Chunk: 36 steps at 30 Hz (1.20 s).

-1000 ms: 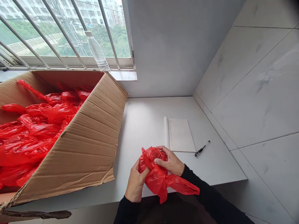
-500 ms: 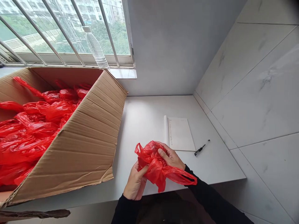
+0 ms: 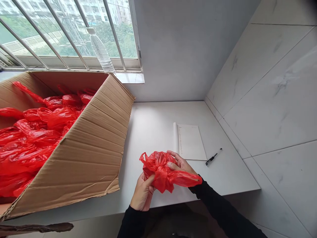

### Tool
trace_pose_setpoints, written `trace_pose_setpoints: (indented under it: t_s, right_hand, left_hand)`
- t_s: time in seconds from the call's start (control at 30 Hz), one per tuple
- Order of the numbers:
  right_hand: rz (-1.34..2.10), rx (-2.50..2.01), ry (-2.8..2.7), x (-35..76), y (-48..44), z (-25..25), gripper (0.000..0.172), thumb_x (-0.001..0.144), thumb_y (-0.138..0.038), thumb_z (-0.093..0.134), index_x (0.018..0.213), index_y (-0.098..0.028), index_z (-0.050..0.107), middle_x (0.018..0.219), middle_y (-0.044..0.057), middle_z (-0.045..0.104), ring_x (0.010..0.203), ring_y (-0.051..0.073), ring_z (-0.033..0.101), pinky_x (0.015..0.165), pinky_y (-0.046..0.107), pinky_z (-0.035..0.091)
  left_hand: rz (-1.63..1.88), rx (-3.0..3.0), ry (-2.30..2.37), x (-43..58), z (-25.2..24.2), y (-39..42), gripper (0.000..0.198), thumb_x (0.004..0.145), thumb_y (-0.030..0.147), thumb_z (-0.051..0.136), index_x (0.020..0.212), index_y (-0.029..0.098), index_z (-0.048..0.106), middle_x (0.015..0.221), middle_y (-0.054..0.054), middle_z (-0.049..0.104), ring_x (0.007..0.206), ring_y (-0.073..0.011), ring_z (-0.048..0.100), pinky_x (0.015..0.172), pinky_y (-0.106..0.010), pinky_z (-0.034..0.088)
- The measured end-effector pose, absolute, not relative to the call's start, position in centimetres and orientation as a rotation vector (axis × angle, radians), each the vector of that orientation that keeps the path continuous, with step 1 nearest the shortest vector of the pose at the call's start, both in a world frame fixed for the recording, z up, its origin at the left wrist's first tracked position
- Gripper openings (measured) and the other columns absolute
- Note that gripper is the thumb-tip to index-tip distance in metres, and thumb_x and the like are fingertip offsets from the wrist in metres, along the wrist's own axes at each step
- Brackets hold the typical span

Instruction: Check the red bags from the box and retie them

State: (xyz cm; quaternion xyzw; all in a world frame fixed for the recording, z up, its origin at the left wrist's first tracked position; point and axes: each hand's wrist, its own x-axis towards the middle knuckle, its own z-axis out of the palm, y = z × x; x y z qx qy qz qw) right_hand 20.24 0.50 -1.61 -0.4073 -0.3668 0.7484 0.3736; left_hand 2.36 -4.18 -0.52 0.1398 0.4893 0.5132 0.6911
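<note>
Between my two hands is a red plastic bag [image 3: 160,172], bunched and knotted in the middle, its handle loops sticking out to the upper left and lower right. My left hand [image 3: 142,191] grips its lower left side, thumb on top. My right hand [image 3: 182,163] holds the upper right side, with the thumb pressed on the bag near the knot. What the bag contains is hidden. It is held above the front part of the white table [image 3: 148,122]. Just behind my right hand lies an open notepad [image 3: 192,142], with a black pen [image 3: 214,157] to its right.
A large open cardboard box [image 3: 99,142] stands on the left, filled with several red plastic bags [image 3: 42,135]. Behind it, a clear water bottle [image 3: 101,51] is on the sill by a barred window. A grey wall and a tiled wall [image 3: 272,99] bound the table.
The bag has turned slightly and flattened in my hands, so its knot faces up more. Its right handle loop has risen a little and shifted left. Both hands keep hold.
</note>
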Motion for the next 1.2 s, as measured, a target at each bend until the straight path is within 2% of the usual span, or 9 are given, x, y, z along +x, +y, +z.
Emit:
trace_pose_setpoints:
  t_s: [0.07, 0.23, 0.4, 0.47, 0.6, 0.7, 0.83, 0.97, 1.2]
  right_hand:
    - [1.962, -1.054, -0.931, 20.3, 0.4, -1.9, 0.077, 0.077, -0.044, 0.080, 0.143, -0.026, 0.045, 0.118, 0.009, 0.068, 0.102, 0.022, 0.069, 0.096, 0.043, 0.052]
    - [1.880, -1.002, -0.955, 19.7, 0.5, -2.1, 0.053, 0.077, -0.048, 0.079, 0.119, -0.021, 0.065, 0.108, 0.008, 0.070, 0.096, 0.023, 0.068, 0.091, 0.044, 0.052]
    - [1.838, -1.013, -0.943, 19.2, 0.2, -1.6, 0.037, 0.080, -0.056, 0.072, 0.095, -0.022, 0.071, 0.090, 0.006, 0.071, 0.082, 0.024, 0.066, 0.081, 0.044, 0.053]
    - [1.917, -0.991, -0.979, 19.3, 0.0, -1.6, 0.037, 0.081, -0.054, 0.072, 0.102, -0.024, 0.071, 0.096, 0.006, 0.071, 0.086, 0.025, 0.067, 0.080, 0.044, 0.054]
    - [2.023, -0.887, -0.948, 19.4, 0.0, -1.7, 0.057, 0.074, -0.047, 0.081, 0.124, -0.027, 0.063, 0.112, 0.006, 0.070, 0.099, 0.025, 0.068, 0.093, 0.043, 0.052]
    - [1.923, -0.917, -0.995, 19.5, 0.2, -1.0, 0.051, 0.079, -0.053, 0.074, 0.121, -0.025, 0.066, 0.113, 0.007, 0.071, 0.106, 0.027, 0.067, 0.098, 0.045, 0.050]
    - [1.899, -0.857, -1.057, 19.6, 0.0, 0.6, 0.047, 0.085, -0.052, 0.068, 0.126, -0.027, 0.063, 0.120, 0.007, 0.068, 0.113, 0.025, 0.064, 0.103, 0.044, 0.047]
    - [1.937, -0.793, -1.182, 20.0, -0.4, 0.4, 0.050, 0.084, -0.049, 0.071, 0.128, -0.027, 0.060, 0.117, 0.007, 0.069, 0.105, 0.023, 0.066, 0.098, 0.043, 0.050]
    - [1.805, -0.939, -1.213, 19.8, -0.4, -1.7, 0.042, 0.087, -0.052, 0.066, 0.116, -0.021, 0.066, 0.109, 0.008, 0.070, 0.097, 0.023, 0.065, 0.093, 0.041, 0.051]
  left_hand:
    - [1.198, 0.310, 1.116, 2.1, -0.7, -4.0, 0.059, 0.064, 0.020, 0.083, 0.120, 0.016, 0.065, 0.107, -0.011, 0.076, 0.095, -0.0291, 0.073, 0.080, -0.036, 0.059]
    - [1.182, 0.292, 1.149, 2.1, -0.8, -3.9, 0.051, 0.067, 0.027, 0.084, 0.114, 0.015, 0.067, 0.102, -0.011, 0.076, 0.095, -0.0301, 0.073, 0.076, -0.035, 0.059]
    - [1.172, 0.217, 1.196, 2.2, -0.6, -3.7, 0.049, 0.069, 0.041, 0.084, 0.106, 0.012, 0.070, 0.093, -0.011, 0.076, 0.090, -0.0303, 0.073, 0.075, -0.035, 0.059]
    - [1.185, 0.191, 1.182, 2.1, -0.2, -3.7, 0.048, 0.071, 0.043, 0.083, 0.106, 0.014, 0.070, 0.095, -0.011, 0.076, 0.094, -0.0306, 0.073, 0.078, -0.035, 0.058]
    - [1.188, 0.180, 1.025, 2.4, 0.7, -3.8, 0.048, 0.079, 0.041, 0.077, 0.121, 0.022, 0.066, 0.115, -0.010, 0.073, 0.109, -0.0301, 0.068, 0.091, -0.037, 0.056]
    - [1.204, 0.246, 0.969, 2.8, 0.8, -4.2, 0.060, 0.075, 0.030, 0.080, 0.131, 0.027, 0.060, 0.124, -0.008, 0.070, 0.117, -0.0305, 0.065, 0.098, -0.039, 0.053]
    - [1.207, 0.310, 1.059, 2.9, 0.1, -4.3, 0.072, 0.069, 0.023, 0.084, 0.136, 0.025, 0.056, 0.119, -0.010, 0.072, 0.113, -0.0323, 0.066, 0.093, -0.039, 0.056]
    - [1.197, 0.341, 1.088, 2.5, -0.6, -4.0, 0.072, 0.070, 0.026, 0.085, 0.136, 0.021, 0.056, 0.117, -0.012, 0.072, 0.112, -0.0330, 0.067, 0.090, -0.039, 0.057]
    - [1.173, 0.301, 1.069, 3.1, -0.9, -4.0, 0.054, 0.074, 0.036, 0.082, 0.122, 0.015, 0.066, 0.120, -0.015, 0.071, 0.116, -0.0325, 0.065, 0.098, -0.041, 0.053]
